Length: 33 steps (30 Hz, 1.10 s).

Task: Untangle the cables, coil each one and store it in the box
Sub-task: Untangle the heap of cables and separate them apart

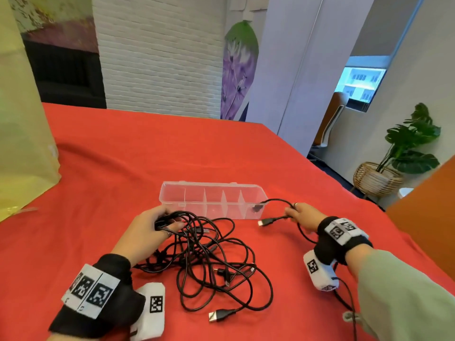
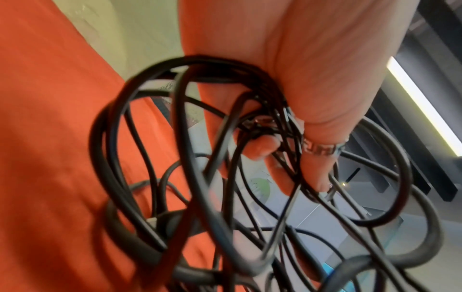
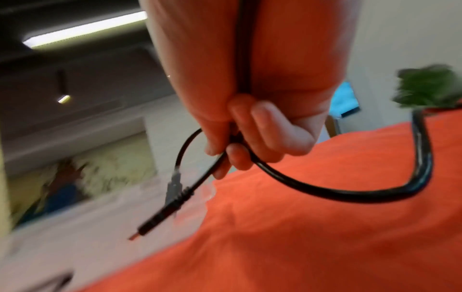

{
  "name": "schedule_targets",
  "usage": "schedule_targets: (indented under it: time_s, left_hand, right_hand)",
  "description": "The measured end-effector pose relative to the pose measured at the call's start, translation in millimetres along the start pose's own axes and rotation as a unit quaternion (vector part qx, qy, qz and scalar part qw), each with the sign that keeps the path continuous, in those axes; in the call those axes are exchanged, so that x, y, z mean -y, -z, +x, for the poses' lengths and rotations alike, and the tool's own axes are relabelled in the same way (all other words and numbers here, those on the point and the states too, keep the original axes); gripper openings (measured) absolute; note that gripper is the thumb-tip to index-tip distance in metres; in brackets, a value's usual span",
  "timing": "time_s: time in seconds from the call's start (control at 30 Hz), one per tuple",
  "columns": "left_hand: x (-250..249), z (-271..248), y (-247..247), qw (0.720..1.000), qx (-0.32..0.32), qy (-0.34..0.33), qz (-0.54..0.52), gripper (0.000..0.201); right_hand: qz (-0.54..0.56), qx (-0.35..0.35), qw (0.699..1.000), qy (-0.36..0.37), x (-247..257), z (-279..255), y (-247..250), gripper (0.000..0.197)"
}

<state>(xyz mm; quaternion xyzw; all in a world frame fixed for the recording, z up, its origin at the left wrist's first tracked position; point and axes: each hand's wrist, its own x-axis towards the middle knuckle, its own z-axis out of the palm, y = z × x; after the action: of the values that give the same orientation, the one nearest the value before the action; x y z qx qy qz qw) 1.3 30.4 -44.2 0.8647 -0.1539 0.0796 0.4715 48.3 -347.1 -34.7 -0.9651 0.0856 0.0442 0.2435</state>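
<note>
A tangle of black cables (image 1: 211, 257) lies on the red cloth in front of a clear plastic box (image 1: 211, 200) with dividers. My left hand (image 1: 157, 225) grips a bunch of loops at the tangle's top left; the left wrist view shows the cables (image 2: 200, 158) wrapped under my curled fingers (image 2: 260, 150). My right hand (image 1: 298, 215) holds a single black cable (image 1: 278, 219) to the right of the box, fingers (image 3: 250, 138) curled round it. Its USB plug (image 1: 266, 222) hangs free near the box's right end, blurred plug (image 3: 160, 215) in the right wrist view.
The red table cloth (image 1: 172, 156) reaches far behind the box. A yellowish translucent bag (image 1: 22, 143) stands at the left. A potted plant (image 1: 403, 153) sits on the floor beyond the right table edge. A loose USB plug (image 1: 221, 315) lies at the tangle's near side.
</note>
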Motion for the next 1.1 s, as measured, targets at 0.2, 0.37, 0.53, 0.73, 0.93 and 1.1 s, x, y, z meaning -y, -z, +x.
schedule_targets:
  time_s: [0.2,0.37,0.53,0.73,0.93,1.1]
  left_hand:
    - [7,-1,0,1.000,0.003,0.002,-0.020,0.010]
    - [11,-4,1,1.000,-0.003,0.018,-0.023,0.006]
    - [8,-6,0,0.999,-0.003,0.024,-0.027,0.005]
    - [7,-6,1,0.999,-0.004,0.031,-0.038,0.005]
    - [8,-7,5,0.991,0.027,0.082,-0.105,0.011]
    - [-3,-13,9,0.950,0.047,0.076,-0.299,0.030]
  right_hand:
    - [-0.027,-0.114,0.983,-0.139,-60,11,35,0.025]
    - [-0.175,-0.094,0.953,-0.227,-88,16,39,0.036]
    - [-0.204,-0.015,0.955,-0.213,-78,4,36,0.060]
    - [-0.350,-0.003,0.929,-0.119,-2,-45,39,0.063]
    - [-0.017,0.041,0.981,0.190,107,-107,3,0.039]
    - [0.116,0.179,0.934,0.287,161,-120,-58,0.063]
